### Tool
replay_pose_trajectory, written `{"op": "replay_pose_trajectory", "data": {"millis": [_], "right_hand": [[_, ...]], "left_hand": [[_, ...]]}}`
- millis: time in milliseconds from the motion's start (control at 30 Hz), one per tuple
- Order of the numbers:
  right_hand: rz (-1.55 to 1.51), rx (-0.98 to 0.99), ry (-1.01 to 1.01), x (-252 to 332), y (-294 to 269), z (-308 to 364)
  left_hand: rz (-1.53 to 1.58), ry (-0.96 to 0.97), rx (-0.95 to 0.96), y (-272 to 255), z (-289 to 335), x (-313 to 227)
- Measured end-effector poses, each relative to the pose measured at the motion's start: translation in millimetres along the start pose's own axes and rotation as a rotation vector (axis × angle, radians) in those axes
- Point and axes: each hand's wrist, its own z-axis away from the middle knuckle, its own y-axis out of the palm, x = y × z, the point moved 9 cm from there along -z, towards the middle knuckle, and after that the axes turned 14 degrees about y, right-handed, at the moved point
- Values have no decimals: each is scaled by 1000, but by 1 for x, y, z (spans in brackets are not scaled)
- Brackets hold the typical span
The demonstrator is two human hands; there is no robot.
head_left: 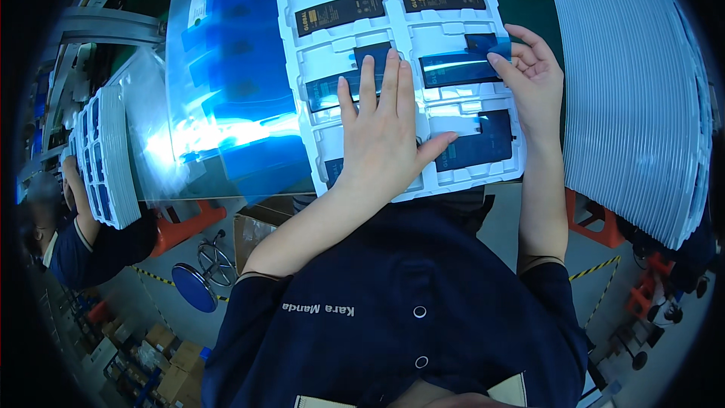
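Note:
A white moulded tray (404, 39) lies in front of me, with flat black batteries in its pockets, such as the top-left battery (343, 6) and the lower-right battery (476, 142). Clear blue film (453, 68) covers the battery in the middle right pocket, and a bluish sheen also shows over the middle left one. My left hand (381, 125) rests flat across the tray's middle, fingers spread, partly hiding the batteries on the left side. At the tray's right edge, my right hand (532, 72) pinches the end of the film between thumb and fingers.
Overlapping blue film sheets (242, 83) lie left of the tray on clear plastic. A tall stack of white trays (634, 98) stands at the right, and a smaller tray stack (106, 159) at far left beside another person (91, 245). A round stool (195, 287) stands below.

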Motion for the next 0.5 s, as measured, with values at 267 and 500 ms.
{"op": "replay_pose_trajectory", "data": {"millis": [267, 500], "right_hand": [[21, -13, 25, -1, 0, 0], [35, -20, 10, -3, 0, 2]], "left_hand": [[-2, 5, -2, -2, -2, -2], [10, 14, -7, -3, -3, -4]]}}
